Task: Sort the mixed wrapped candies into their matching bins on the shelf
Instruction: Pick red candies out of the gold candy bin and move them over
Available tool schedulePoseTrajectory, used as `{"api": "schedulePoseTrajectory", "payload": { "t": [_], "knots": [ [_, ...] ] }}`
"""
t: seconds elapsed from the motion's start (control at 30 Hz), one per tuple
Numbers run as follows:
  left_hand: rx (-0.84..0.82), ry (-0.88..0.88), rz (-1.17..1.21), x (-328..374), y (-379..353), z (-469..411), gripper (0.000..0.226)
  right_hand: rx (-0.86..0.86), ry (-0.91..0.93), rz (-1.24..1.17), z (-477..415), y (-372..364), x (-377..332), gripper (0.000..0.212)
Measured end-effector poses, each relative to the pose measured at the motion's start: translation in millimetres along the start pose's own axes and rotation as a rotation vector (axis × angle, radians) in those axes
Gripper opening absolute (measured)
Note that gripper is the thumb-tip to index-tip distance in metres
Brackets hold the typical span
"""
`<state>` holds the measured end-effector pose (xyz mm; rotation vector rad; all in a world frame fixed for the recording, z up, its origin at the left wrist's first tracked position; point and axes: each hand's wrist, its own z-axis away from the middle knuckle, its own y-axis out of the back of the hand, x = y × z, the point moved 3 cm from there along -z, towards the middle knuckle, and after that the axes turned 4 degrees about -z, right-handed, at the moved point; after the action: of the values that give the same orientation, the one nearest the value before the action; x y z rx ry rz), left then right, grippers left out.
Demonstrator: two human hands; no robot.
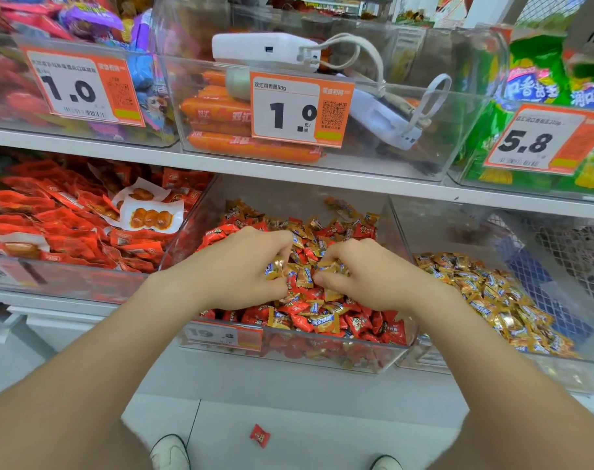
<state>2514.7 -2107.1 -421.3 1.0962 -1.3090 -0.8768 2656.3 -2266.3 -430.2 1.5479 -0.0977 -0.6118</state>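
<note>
The middle clear bin [289,359] on the lower shelf holds a mix of red wrapped candies [358,324] and gold wrapped candies [324,323]. Both hands are inside it, close together over the pile. My left hand [241,266] has its fingers curled round gold candies [274,269]. My right hand [367,276] pinches gold candies [326,266] between thumb and fingers. To the right, a second clear bin [577,364] holds only gold candies [492,300].
One red candy [260,435] lies on the floor between my shoes. The left bin [65,283] holds red snack packets. On the upper shelf, bins hold orange sausages [221,110], a white power bank [265,49] with cable, and green bags [539,79].
</note>
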Motion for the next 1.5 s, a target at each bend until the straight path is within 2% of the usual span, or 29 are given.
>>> {"api": "schedulePoseTrajectory", "payload": {
  "t": [0.17,0.27,0.37,0.5,0.63,0.73,0.83,1.0,1.13,1.23,1.33,1.43,1.5],
  "knots": [
    [0.049,-0.011,0.081,7.5,6.6,3.7,0.026,0.128,-0.046,-0.321,0.4,8.6,5.9,0.030],
    [0.008,-0.008,0.069,8.3,5.9,4.4,0.014,0.194,-0.095,-0.551,0.1,12.5,5.1,0.026],
    [0.010,-0.042,0.075,12.2,5.4,5.6,0.010,0.168,-0.188,-0.735,4.6,14.8,3.5,0.025],
    [0.004,-0.079,0.027,11.4,-2.7,4.9,0.014,0.099,-0.210,-0.813,6.8,13.8,2.0,0.020],
    [-0.121,-0.101,0.003,4.2,-15.3,1.2,0.027,0.127,-0.212,-0.915,5.2,12.3,2.4,0.018],
    [-0.182,-0.130,0.021,7.3,-17.7,1.1,0.019,0.136,-0.225,-0.899,6.5,12.0,2.1,0.017],
    [-0.144,-0.108,0.020,6.6,-16.1,1.6,0.006,0.135,-0.231,-0.873,7.2,11.3,4.8,0.017],
    [-0.158,-0.064,-0.031,8.0,-17.2,1.3,0.021,0.109,-0.192,-0.759,16.1,15.7,3.2,0.015],
    [-0.150,-0.085,-0.070,13.5,-17.0,-2.4,0.017,0.040,-0.038,-0.426,26.2,16.8,-5.8,0.018],
    [-0.036,-0.085,-0.043,10.7,-12.4,-3.3,0.016,-0.019,0.043,-0.320,28.9,13.0,-13.3,0.017],
    [0.066,-0.070,0.008,5.6,-3.0,-0.7,0.030,0.011,0.114,-0.268,25.9,11.8,-16.1,0.010],
    [0.011,-0.043,0.010,2.9,2.3,6.2,0.037,-0.018,0.123,-0.235,23.1,10.5,-13.3,0.025],
    [-0.057,-0.032,0.023,0.7,1.1,11.7,0.037,-0.067,0.142,-0.171,22.9,9.6,-14.4,0.019]
  ]
}}
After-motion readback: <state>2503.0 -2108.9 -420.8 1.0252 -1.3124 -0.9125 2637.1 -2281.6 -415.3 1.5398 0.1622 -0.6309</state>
